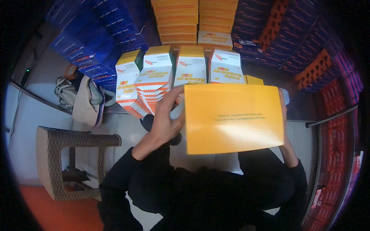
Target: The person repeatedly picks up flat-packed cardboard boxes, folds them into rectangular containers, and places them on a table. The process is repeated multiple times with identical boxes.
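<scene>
A yellow cardboard box (234, 134) is held up in front of me, its broad plain face with small print turned toward me. My left hand (166, 120) grips its left edge, with the fingertips partly hidden behind the box. At the opposite edge my right hand (285, 113) holds on too; mostly only its edge and the wrist show. Just beyond the box stand several stacks of folded white, orange and yellow cartons (190, 73), with fanned zigzag edges on the left stacks. A yellow flap (254, 80) shows behind the held box.
Blue boxes (83, 42) are piled high at the far left, and more dark blue boxes (293, 38) at the far right. Tall yellow box stacks (177, 19) rise at the back. A woven brown stool (52, 161) stands left, near a beige bag (85, 102). Red boxes (331, 142) line the right side.
</scene>
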Available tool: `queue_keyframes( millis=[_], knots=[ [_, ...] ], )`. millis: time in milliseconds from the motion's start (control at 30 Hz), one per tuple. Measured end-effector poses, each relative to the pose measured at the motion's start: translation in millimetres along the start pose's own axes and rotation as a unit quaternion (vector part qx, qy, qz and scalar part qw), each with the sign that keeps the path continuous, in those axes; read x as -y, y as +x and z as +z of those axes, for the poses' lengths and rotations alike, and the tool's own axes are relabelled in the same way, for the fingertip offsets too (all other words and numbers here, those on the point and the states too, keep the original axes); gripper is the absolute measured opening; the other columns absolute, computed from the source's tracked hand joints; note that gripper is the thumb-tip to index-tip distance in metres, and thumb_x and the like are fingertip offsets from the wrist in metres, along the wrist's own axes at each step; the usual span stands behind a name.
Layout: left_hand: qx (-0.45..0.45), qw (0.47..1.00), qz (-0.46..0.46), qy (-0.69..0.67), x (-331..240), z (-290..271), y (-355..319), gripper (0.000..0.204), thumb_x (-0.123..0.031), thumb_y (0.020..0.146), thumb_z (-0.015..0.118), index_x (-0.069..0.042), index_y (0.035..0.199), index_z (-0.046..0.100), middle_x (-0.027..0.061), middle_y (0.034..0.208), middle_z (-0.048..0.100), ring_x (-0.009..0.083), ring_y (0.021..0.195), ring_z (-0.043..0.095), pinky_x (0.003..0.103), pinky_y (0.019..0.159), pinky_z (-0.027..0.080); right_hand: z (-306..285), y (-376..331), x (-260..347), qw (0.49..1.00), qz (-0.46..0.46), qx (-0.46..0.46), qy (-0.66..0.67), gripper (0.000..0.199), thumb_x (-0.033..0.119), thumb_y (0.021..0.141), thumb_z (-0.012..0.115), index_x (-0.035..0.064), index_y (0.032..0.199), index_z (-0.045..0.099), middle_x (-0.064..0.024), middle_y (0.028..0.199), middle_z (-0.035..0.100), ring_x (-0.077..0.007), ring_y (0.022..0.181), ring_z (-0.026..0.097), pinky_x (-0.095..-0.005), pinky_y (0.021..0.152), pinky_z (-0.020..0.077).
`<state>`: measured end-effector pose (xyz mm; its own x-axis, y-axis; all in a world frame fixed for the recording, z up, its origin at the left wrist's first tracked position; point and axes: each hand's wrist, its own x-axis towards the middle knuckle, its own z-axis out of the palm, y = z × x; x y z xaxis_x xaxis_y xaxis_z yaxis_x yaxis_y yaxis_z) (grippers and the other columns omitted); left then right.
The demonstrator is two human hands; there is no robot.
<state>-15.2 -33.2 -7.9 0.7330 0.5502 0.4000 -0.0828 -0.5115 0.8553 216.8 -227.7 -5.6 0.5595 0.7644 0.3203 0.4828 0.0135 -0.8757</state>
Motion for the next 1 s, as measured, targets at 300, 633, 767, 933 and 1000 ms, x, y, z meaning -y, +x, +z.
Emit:
queue_keyframes(
  millis=[300, 633, 767, 933, 1000],
  knots=[
    [0.04, 0.997, -0.015, -0.065, -1.3, 8.4, -7.5, 0.047, -0.005, 0.081, 0.065, -0.001, 0.124, 0.046, 0.018, 0.124, 0.052, 0.0263, 0.118, 0.051, 0.038, 0.093, 0.047, 2.7, -4.6, 1.0, 0.998, -0.034, 0.008, -0.05, 0.046, 0.01, 0.081, 0.068, 0.0008, 0.116, 0.041, -0.0114, 0.106, 0.052, -0.0172, 0.095, 0.055, -0.0314, 0.082, 0.0459],
    [-0.029, 0.994, -0.071, -0.08, -1.2, 23.1, 10.2, 0.047, 0.0, 0.079, 0.068, -0.002, 0.122, 0.049, 0.0152, 0.118, 0.054, 0.0233, 0.104, 0.06, 0.035, 0.086, 0.053, 30.0, 9.2, -4.9, 0.962, -0.163, -0.107, -0.19, 0.042, 0.01, 0.079, 0.071, 0.0008, 0.106, 0.04, -0.0084, 0.099, 0.05, -0.0163, 0.09, 0.054, -0.032, 0.076, 0.0462],
    [-0.014, 1.0, 0.015, 0.004, -5.0, 11.3, 9.7, 0.043, 0.001, 0.082, 0.062, -0.002, 0.123, 0.05, 0.0137, 0.122, 0.054, 0.0235, 0.109, 0.058, 0.038, 0.091, 0.05, 22.2, 13.5, 7.3, 0.971, -0.172, -0.102, -0.134, 0.035, 0.007, 0.078, 0.07, 0.0006, 0.103, 0.046, -0.0085, 0.097, 0.053, -0.0166, 0.089, 0.055, -0.0322, 0.076, 0.0459],
    [0.098, 0.994, 0.021, -0.042, 1.5, -19.6, 4.6, 0.039, -0.002, 0.084, 0.057, -0.004, 0.124, 0.054, 0.0129, 0.129, 0.051, 0.0235, 0.118, 0.052, 0.04, 0.1, 0.044, -5.6, 8.4, 11.4, 0.998, -0.057, 0.021, 0.018, 0.019, 0.003, 0.077, 0.067, 0.0014, 0.095, 0.059, -0.0071, 0.092, 0.062, -0.0166, 0.088, 0.06, -0.031, 0.081, 0.0466],
    [0.132, 0.988, 0.032, -0.075, 4.8, -21.9, 1.3, 0.038, -0.004, 0.086, 0.055, -0.004, 0.123, 0.055, 0.0129, 0.131, 0.05, 0.0241, 0.121, 0.05, 0.039, 0.101, 0.042, -9.1, 8.5, 6.3, 0.996, -0.026, 0.049, 0.073, 0.015, 0.002, 0.078, 0.066, 0.0017, 0.092, 0.061, -0.0068, 0.093, 0.065, -0.0159, 0.088, 0.061, -0.0307, 0.082, 0.0468]
  ],
)
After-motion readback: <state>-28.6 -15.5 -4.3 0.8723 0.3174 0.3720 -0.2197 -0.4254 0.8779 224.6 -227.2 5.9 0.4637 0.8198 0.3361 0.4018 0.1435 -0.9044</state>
